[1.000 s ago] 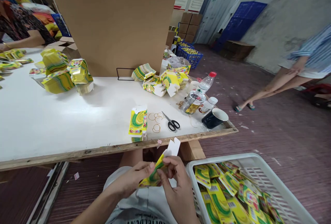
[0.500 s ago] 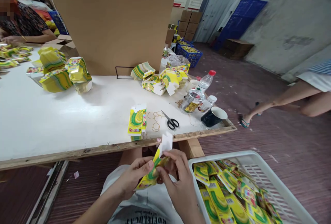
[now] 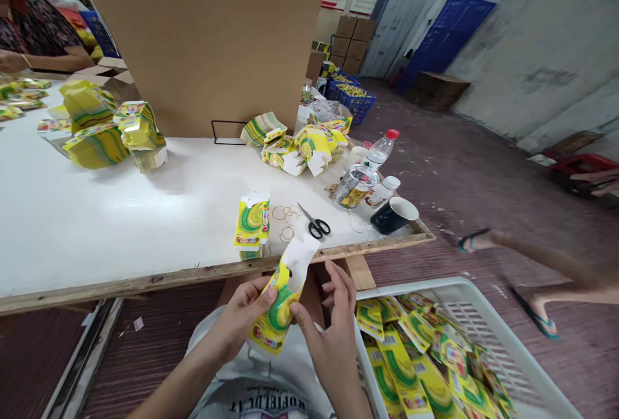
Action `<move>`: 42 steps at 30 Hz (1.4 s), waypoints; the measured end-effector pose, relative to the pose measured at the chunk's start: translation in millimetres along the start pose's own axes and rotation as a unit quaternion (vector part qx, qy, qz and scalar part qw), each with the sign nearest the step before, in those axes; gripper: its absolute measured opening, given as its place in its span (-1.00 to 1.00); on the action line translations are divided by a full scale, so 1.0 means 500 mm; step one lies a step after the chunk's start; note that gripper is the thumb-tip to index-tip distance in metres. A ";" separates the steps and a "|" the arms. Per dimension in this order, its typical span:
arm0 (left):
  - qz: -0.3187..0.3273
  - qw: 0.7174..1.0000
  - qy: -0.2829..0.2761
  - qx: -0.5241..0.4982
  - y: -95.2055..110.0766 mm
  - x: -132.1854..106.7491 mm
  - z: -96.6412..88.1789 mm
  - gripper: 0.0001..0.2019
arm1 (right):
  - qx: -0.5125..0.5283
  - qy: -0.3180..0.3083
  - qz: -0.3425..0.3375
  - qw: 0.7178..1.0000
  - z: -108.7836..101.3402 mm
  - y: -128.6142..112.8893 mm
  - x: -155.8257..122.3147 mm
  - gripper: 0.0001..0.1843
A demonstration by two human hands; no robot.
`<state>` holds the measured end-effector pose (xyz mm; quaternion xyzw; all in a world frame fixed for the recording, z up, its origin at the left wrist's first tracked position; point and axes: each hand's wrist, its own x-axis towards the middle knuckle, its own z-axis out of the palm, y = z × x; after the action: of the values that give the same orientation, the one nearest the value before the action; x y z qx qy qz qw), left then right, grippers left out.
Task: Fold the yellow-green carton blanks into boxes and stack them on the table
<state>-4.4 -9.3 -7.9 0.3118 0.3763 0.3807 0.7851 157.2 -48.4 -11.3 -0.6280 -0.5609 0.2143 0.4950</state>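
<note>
My left hand (image 3: 249,309) is closed around a small yellow and green carton (image 3: 278,312), thumb on its printed front. The carton tilts over my lap with its white top flap (image 3: 302,253) standing up; its inside is mostly hidden. My right hand (image 3: 329,322) is open at the carton's right side. Its thumb tip touches the edge while the fingers spread apart, with nothing seen in them. On the table beyond lies a stack of flat cartons (image 3: 252,222), beside several rubber bands (image 3: 286,214) and black-handled scissors (image 3: 316,225).
A white basket (image 3: 464,287) of filled-looking yellow packs stands at my right. Cups and bottles, among them a dark mug (image 3: 394,216), line the table's right end. Carton bundles (image 3: 94,129) sit at the left. A cardboard sheet (image 3: 203,45) rises behind. Someone's legs (image 3: 541,264) show on the right.
The carton has turned its printed front toward me. My right fingers have come away from it and spread; the golden packet seen by them is out of sight. The person at right has stepped.
</note>
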 end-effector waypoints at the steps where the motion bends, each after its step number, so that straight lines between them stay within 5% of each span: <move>1: 0.020 1.000 -0.001 0.010 -0.002 0.003 0.003 -0.52 | 0.029 -0.007 0.024 0.999 0.004 0.004 -0.003 -0.38; 4: 0.061 0.997 0.002 0.040 -0.008 0.008 0.010 -0.50 | 0.135 -0.098 0.088 0.982 0.013 0.011 -0.009 -0.67; 8: 0.073 0.994 -0.011 0.081 -0.013 0.012 0.003 -0.53 | 0.174 -0.104 0.133 0.970 0.012 0.011 -0.006 -0.65; 15: 0.167 0.979 0.009 0.116 -0.003 0.016 -0.008 -0.60 | 0.142 -0.147 0.113 0.972 0.005 0.006 -0.001 -0.69; 25: 0.116 0.983 0.093 0.110 -0.018 0.024 -0.004 -0.66 | 0.114 -0.123 0.094 0.981 0.018 0.011 -0.007 -0.69; 30: 0.142 0.973 0.062 0.169 -0.027 0.018 -0.008 -0.53 | 0.146 -0.075 0.119 0.979 0.022 0.020 -0.007 -0.73; 33: 0.137 0.973 0.022 0.182 -0.024 0.006 -0.013 -0.37 | 0.211 -0.061 0.109 0.970 0.014 0.020 -0.004 -0.56; 36: 0.124 0.979 -0.047 0.157 -0.008 -0.006 -0.019 -0.33 | 0.242 -0.110 0.090 0.960 -0.005 0.017 0.003 -0.50; 39: 0.062 0.985 -0.121 0.108 0.010 -0.013 -0.028 -0.34 | 0.247 -0.176 0.093 0.948 -0.028 0.014 0.013 -0.65; 42: 0.018 0.985 -0.137 0.104 0.016 -0.017 -0.038 -0.39 | 0.213 -0.217 0.079 0.949 -0.043 0.006 0.020 -0.73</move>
<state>-26.8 -8.5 -8.8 0.4473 0.2970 0.3071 0.7857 179.0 -47.1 -2.0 -0.4884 -0.5448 0.4982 0.4651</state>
